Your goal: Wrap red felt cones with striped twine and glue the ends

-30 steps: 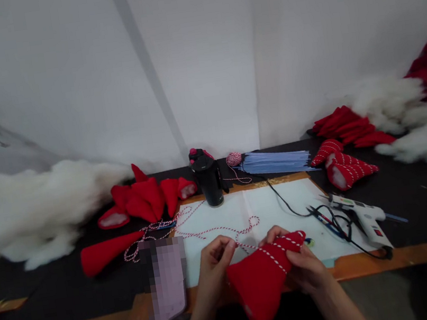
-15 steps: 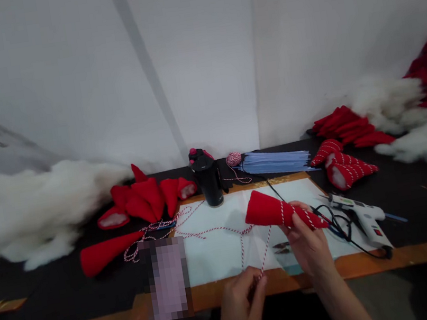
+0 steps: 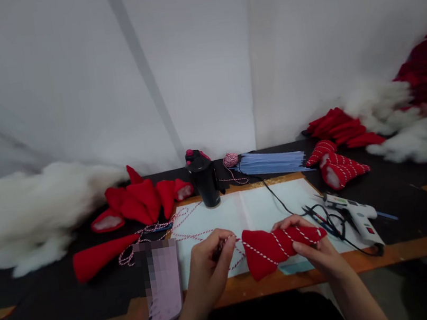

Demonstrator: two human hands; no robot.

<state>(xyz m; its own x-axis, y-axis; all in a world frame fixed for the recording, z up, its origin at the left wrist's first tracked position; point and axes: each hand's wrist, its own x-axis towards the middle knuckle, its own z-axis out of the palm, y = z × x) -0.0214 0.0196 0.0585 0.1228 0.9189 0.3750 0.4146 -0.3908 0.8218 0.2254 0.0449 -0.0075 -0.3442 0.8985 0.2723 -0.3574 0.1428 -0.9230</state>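
My right hand [image 3: 315, 251] grips a red felt cone [image 3: 265, 251] near its narrow tip, which points right. Red-and-white twine [image 3: 261, 257] spirals around the cone and crosses its wide end. From that end the twine runs to my left hand [image 3: 213, 267], whose thumb and fingers pinch it. More loose twine [image 3: 195, 235] trails over the white sheet toward a tangle on the left. Another red cone [image 3: 102, 258], without twine around it, lies at the left beside that tangle.
A black bottle [image 3: 204, 180] stands behind the sheet, near a twine ball [image 3: 230, 159] and blue sticks [image 3: 273, 161]. To the right lie a white glue gun [image 3: 356, 216] with its cord and twine-wrapped cones [image 3: 343, 170]. White stuffing [image 3: 36, 208] and red cones [image 3: 139, 200] fill the back left.
The cone has come lower and turned, and the twine now crosses its wide end too. My left hand has moved up and left with the twine, pulling it out level beside the cone.
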